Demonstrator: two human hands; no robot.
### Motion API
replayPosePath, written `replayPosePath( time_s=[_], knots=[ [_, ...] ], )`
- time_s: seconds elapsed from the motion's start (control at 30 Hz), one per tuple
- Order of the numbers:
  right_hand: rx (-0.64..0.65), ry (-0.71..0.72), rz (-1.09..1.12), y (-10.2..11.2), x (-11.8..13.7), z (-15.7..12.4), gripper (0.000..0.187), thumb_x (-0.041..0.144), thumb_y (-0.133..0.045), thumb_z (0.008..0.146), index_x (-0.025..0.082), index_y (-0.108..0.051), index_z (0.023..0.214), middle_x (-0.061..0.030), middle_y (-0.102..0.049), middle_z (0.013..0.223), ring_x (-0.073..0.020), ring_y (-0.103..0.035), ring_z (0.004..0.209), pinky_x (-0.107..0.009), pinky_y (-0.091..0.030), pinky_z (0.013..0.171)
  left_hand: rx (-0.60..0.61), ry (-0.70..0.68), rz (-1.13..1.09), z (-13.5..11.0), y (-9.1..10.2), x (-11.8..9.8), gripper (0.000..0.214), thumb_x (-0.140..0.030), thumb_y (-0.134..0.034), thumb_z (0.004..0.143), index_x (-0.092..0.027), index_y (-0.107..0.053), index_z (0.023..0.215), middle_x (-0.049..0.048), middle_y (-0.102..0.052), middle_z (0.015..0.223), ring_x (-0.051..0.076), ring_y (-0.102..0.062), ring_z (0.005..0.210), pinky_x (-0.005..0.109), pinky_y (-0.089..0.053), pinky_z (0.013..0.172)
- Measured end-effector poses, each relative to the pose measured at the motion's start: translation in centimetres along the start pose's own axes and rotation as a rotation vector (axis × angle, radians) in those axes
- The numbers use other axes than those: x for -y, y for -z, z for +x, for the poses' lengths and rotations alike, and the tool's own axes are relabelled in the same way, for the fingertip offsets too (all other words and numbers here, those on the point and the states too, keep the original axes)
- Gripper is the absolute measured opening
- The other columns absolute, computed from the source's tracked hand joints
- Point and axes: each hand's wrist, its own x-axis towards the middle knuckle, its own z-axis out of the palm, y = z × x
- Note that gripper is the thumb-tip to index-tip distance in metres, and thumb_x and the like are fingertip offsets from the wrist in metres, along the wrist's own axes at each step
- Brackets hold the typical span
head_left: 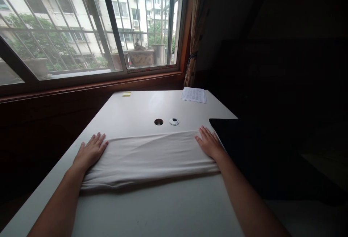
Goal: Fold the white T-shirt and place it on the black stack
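A folded white cloth [152, 157] lies across the white table [163, 208] as a long flat band. My left hand [91, 152] rests flat on its left end, fingers stretched out and together. At the cloth's right end lies my right hand [208, 143], also flat with the fingers extended. Neither hand grips anything; both palms press down on the fabric.
Beyond the cloth are a round cable hole [158, 122] and a white cap [174, 121]. A yellow sticky note [126, 94] and a sheet of paper [194, 95] lie at the far edge. A dark cloth [261, 157] covers the right side. A window [81, 26] is ahead.
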Motion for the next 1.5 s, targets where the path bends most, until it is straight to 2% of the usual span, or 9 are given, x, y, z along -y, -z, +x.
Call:
replayPosePath(
  time_s=[0.4,0.87,1.1,1.23,1.37,1.43,1.5],
  knots=[
    [-0.019,0.0,0.02,-0.3,-0.1,0.1,0.068,0.054,-0.024,0.103,0.015,-0.033,0.158,-0.0083,-0.023,0.167,-0.0228,-0.019,0.154,-0.047,-0.013,0.126,-0.016,-0.014,0.016,0.1,-0.3,0.3,0.068,-0.056,-0.014,0.102,-0.022,-0.023,0.161,0.0088,-0.016,0.168,0.031,-0.015,0.155,0.063,-0.02,0.117],
    [-0.087,0.0,0.01,-1.1,-0.8,0.5,0.065,0.051,-0.028,0.102,0.015,-0.039,0.155,-0.009,-0.031,0.164,-0.0219,-0.024,0.153,-0.043,-0.017,0.125,-0.018,-0.001,0.008,0.1,-0.5,0.5,0.067,-0.056,-0.017,0.102,-0.024,-0.024,0.16,0.0075,-0.017,0.168,0.031,-0.015,0.155,0.063,-0.02,0.118],
    [-0.142,0.001,0.029,-1.6,-1.4,0.6,0.066,0.048,-0.031,0.101,0.01,-0.038,0.154,-0.0136,-0.037,0.161,-0.026,-0.03,0.15,-0.043,-0.023,0.123,-0.054,-0.008,-0.034,0.0,-0.3,0.7,0.065,-0.054,-0.022,0.102,-0.023,-0.029,0.159,0.009,-0.021,0.167,0.032,-0.017,0.154,0.06,-0.021,0.118],
    [-0.205,0.023,0.046,-1.5,-1.4,0.5,0.066,0.046,-0.037,0.099,0.009,-0.037,0.154,-0.0167,-0.044,0.156,-0.0295,-0.036,0.146,-0.044,-0.027,0.121,-0.088,-0.063,-0.097,-0.2,0.2,0.5,0.061,-0.051,-0.021,0.103,-0.026,-0.034,0.158,0.0064,-0.017,0.168,0.033,-0.012,0.155,0.064,-0.022,0.117],
    [-0.263,0.049,0.094,-1.0,-1.3,0.3,0.063,0.042,-0.041,0.097,0.01,-0.039,0.152,-0.0185,-0.052,0.148,-0.0303,-0.043,0.14,-0.043,-0.032,0.119,-0.101,-0.168,-0.107,-0.5,1.4,-1.2,0.058,-0.05,-0.022,0.104,-0.03,-0.034,0.157,0.0043,-0.016,0.169,0.034,-0.009,0.155,0.069,-0.021,0.115],
    [-0.277,0.05,0.113,-0.8,-1.2,0.1,0.062,0.041,-0.042,0.097,0.011,-0.04,0.151,-0.0183,-0.053,0.147,-0.0299,-0.045,0.138,-0.043,-0.034,0.118,-0.077,-0.25,-0.074,-0.8,2.1,-3.1,0.057,-0.051,-0.026,0.104,-0.032,-0.033,0.157,0.0035,-0.017,0.168,0.035,-0.008,0.155,0.07,-0.02,0.116],
    [-0.277,0.04,0.115,-0.6,-1.1,-0.2,0.061,0.04,-0.044,0.096,0.013,-0.041,0.15,-0.0171,-0.053,0.147,-0.0301,-0.046,0.137,-0.044,-0.034,0.118,-0.041,-0.354,-0.037,-1.3,2.8,-5.9,0.056,-0.053,-0.029,0.104,-0.034,-0.034,0.156,0.0029,-0.021,0.167,0.036,-0.01,0.155,0.07,-0.017,0.116]
  ],
)
